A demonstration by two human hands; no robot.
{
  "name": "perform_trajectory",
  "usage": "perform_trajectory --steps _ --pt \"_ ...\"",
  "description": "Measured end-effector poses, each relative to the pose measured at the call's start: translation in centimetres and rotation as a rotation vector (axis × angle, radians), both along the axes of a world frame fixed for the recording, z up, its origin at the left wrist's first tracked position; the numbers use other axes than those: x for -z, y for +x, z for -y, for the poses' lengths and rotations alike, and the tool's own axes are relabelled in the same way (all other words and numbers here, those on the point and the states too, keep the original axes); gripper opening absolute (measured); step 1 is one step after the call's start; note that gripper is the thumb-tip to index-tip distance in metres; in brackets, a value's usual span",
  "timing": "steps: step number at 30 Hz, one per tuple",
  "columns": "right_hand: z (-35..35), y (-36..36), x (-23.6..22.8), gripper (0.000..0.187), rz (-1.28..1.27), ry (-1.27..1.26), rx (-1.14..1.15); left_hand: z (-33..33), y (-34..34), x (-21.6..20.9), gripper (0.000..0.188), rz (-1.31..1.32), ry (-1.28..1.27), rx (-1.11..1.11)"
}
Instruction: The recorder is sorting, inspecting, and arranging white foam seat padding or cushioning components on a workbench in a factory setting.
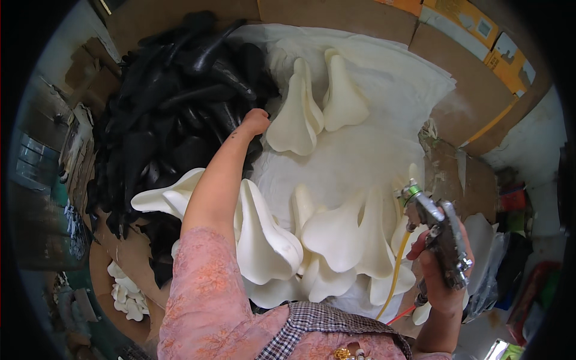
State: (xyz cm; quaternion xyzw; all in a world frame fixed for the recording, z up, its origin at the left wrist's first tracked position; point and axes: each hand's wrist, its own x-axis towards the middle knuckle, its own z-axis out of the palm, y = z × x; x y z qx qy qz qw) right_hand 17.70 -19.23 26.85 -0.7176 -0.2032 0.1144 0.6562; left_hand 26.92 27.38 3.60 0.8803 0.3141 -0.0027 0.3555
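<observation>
My left hand (257,122) reaches far forward to the border between the black pile and the white sheet. Its fingers look curled, and their tips are hidden; I cannot make out what they hold. Just right of it stands a cream bicycle saddle pad (294,120), with a second saddle pad (347,99) beside it. My right hand (441,282), at the lower right, is wrapped round a metal spray gun (435,222) with a green ring near its nozzle. A yellow hose (395,276) hangs beside the gun.
Black saddle-shaped pieces (180,102) are heaped at the left. Several white saddle pads (336,240) lie close in front of me. A white sheet (372,156) covers the surface, with cardboard walls (354,18) behind. A box of small white pieces (128,294) stands lower left.
</observation>
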Motion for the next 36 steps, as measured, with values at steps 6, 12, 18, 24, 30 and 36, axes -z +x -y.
perform_trajectory --steps 6,12,18,24,30,36 --pt "3.3 0.7 2.4 0.054 0.031 -0.319 -0.113 0.6 3.0 5.8 0.05 -0.077 0.055 -0.054" --pt "4.7 3.9 2.4 0.055 -0.012 -0.242 -0.029 0.5 0.5 5.6 0.033 -0.108 0.152 -0.036" --pt "5.9 3.7 2.2 0.058 -0.016 0.084 0.162 -0.1 -0.8 2.1 0.027 0.191 -0.203 -0.206" --pt "7.4 4.9 5.2 0.053 -0.092 -0.126 0.085 9.6 10.4 0.3 0.031 0.417 -0.508 0.07" --pt "9.7 4.0 5.1 0.056 -0.036 -0.15 0.051 15.7 16.5 2.4 0.029 0.139 0.479 0.003" --pt "10.7 3.3 5.5 0.058 -0.024 -0.122 -0.018 15.2 12.2 -4.1 0.03 0.441 0.083 0.108"
